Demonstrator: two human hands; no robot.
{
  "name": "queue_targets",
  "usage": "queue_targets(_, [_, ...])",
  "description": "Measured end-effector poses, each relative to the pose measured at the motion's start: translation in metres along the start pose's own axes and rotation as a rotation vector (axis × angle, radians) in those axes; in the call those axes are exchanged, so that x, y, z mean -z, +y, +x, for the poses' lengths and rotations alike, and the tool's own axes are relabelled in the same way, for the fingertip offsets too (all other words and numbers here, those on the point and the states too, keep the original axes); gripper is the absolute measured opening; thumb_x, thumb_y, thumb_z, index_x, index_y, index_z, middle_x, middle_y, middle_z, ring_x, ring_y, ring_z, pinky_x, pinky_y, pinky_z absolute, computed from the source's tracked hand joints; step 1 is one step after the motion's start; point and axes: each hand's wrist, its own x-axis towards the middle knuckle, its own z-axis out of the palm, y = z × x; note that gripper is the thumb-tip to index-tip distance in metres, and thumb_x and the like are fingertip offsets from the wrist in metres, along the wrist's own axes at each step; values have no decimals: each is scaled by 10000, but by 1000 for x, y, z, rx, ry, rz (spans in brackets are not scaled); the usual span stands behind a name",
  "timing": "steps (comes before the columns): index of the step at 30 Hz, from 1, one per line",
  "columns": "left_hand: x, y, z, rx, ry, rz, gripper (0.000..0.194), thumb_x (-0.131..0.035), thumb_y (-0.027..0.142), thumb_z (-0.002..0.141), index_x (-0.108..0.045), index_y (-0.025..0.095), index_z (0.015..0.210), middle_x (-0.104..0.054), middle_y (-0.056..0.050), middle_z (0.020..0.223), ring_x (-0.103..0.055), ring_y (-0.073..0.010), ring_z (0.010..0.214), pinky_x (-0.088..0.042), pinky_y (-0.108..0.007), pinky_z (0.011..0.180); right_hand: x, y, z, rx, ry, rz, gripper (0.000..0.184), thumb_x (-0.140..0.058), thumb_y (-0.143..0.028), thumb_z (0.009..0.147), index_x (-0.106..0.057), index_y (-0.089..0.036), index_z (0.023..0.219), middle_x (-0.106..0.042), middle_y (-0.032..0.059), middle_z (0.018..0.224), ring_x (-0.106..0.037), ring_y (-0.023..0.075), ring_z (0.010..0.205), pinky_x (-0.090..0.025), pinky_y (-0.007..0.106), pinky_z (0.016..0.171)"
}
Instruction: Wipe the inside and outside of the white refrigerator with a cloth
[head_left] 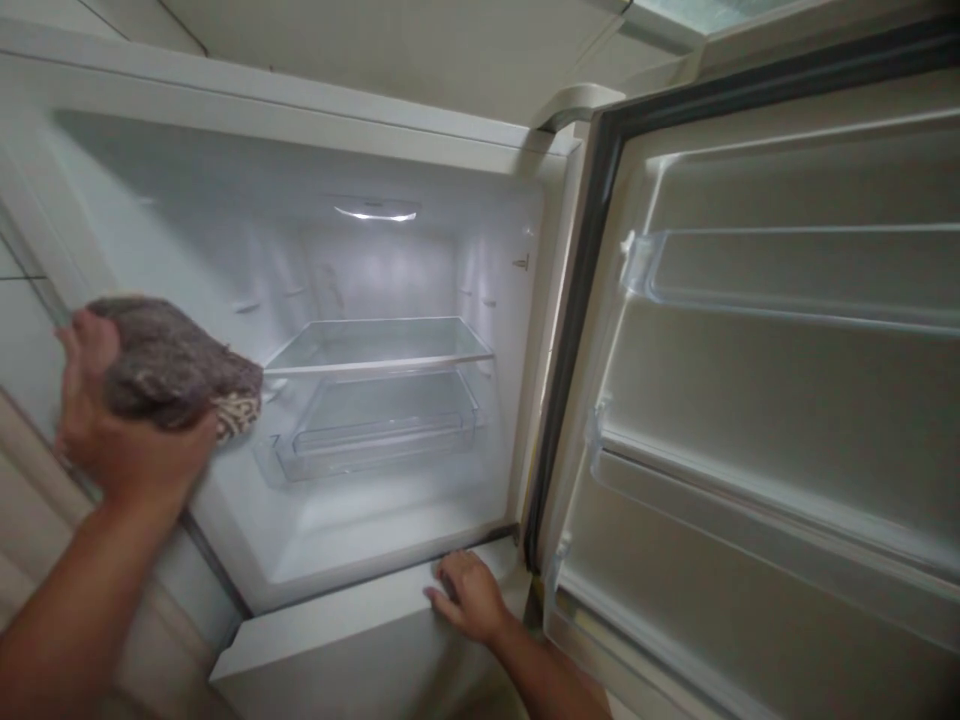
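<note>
A bunched brown-grey cloth (169,360) with a patterned cream patch is gripped in my left hand (124,420), against the inner left wall of an open fridge (405,520). My fingers wrap its left side and the thumb presses underneath. Just right of the cloth is the front left corner of a glass shelf (390,345). My right hand (472,595) rests on the top edge of the white lower door (337,625), below the fridge opening. Its fingers are curled, and nothing shows in them.
The fridge door (787,380) stands wide open on the right, with clear door racks (795,275) and a dark gasket (570,330). Under the glass shelf sits a clear tray (382,435). A lamp (375,212) glows near the ceiling of the compartment. Tiled wall borders the left side.
</note>
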Motion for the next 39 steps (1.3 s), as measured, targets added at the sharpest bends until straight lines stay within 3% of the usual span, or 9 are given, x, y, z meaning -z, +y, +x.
queue_targets(4, [10,-6,-123,243,-94,38,1052,-754,258,827,-330,84,1774,-417,-186,1831,-524,-455,1600,-473,-621,1323,11,-10,4,-12,-57,-24,240,-795,-424,1038,-710,-205,1086,-765,51,1032,-674,220,989,-457,318,908])
queue_targets(8, [15,8,-241,105,-424,88,741,-639,247,974,-498,106,1687,-458,-156,1819,-227,-430,1758,-298,-642,1425,11,-23,-4,-55,-35,-70,194,-744,-399,1080,-722,-209,1111,-768,79,1122,-672,247,1079,-478,360,985])
queue_targets(13, [9,37,-337,178,-707,92,572,-504,263,1001,-638,81,1527,-684,-251,1573,-606,-430,1519,-529,-648,1276,12,-26,-50,-98,44,-16,221,-717,-336,1081,-728,-274,1292,-756,67,1296,-679,264,1205,-521,405,1070])
queue_targets(20, [-36,133,-351,75,-960,-8,815,-606,109,843,-590,251,1645,-591,-69,1735,-474,-320,1665,-420,-505,1390,13,-30,-99,-89,15,118,505,-641,-223,1063,-623,-307,1561,-629,60,1665,-609,248,1497,-477,427,1277])
queue_targets(24, [-83,207,-355,-84,-1106,-183,1003,-574,8,703,-562,238,1679,-505,-40,1794,-407,-285,1704,-414,-497,1389,-6,-33,-103,-199,86,81,561,-669,-168,981,-640,-253,1535,-695,112,1562,-660,293,1427,-528,458,1244])
queue_targets(27, [-109,231,-349,-180,-1181,-300,1017,-531,-35,675,-607,243,1651,-532,-45,1769,-423,-255,1695,-388,-470,1402,-10,-26,-111,-268,130,31,544,-663,-139,943,-673,-252,1475,-741,119,1468,-701,318,1350,-571,479,1187])
queue_targets(31, [-108,211,-336,-198,-1208,-348,1021,-482,-40,689,-606,276,1652,-542,-2,1763,-477,-263,1663,-421,-481,1383,5,-18,-125,-241,90,36,585,-679,-150,936,-674,-304,1500,-717,95,1537,-686,322,1400,-556,496,1218])
queue_targets(35, [-80,152,-320,-87,-1168,-282,1004,-508,-6,720,-557,273,1684,-561,-45,1757,-530,-289,1628,-451,-464,1356,20,-18,-131,-253,78,37,647,-695,-177,944,-638,-320,1572,-686,101,1598,-664,323,1458,-543,488,1246])
queue_targets(39, [-56,85,-293,158,-1199,-176,554,-594,202,938,-689,189,1483,-797,-137,1449,-750,-310,1374,-577,-468,1210,26,-32,-121,-241,112,40,671,-683,-188,963,-591,-321,1615,-661,100,1632,-650,311,1481,-542,490,1263])
